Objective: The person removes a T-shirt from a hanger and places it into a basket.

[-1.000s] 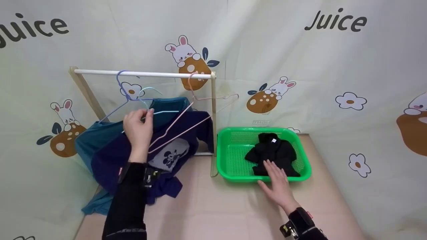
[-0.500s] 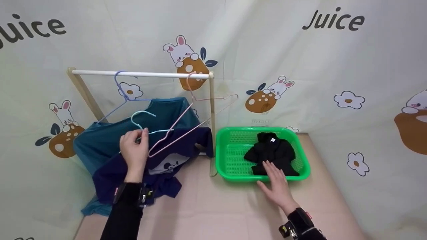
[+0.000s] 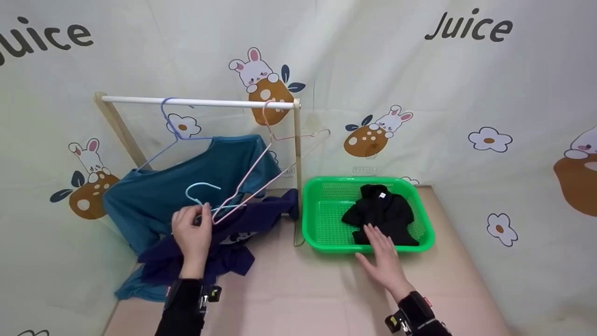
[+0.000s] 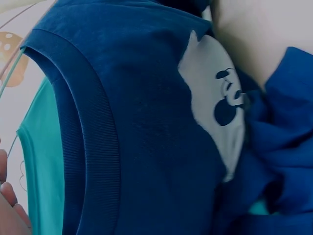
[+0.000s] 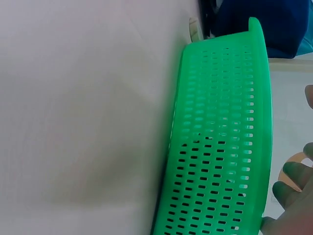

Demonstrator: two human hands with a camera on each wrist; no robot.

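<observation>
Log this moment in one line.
left hand: holds pale-blue hanger bearing navy shirt; right hand: at green basket; black garment: in basket

A laundry corner, shown by clothes rack (image 3: pixel 219 102) and basket (image 3: pixel 333 248).

Mouse print (image 3: pixel 239 237) partly hidden, right-edge bunny (image 3: pixel 586 142) cropped

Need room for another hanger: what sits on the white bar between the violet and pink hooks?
In the head view, the white bar between the violet hook and the pink hook is bare.
</observation>
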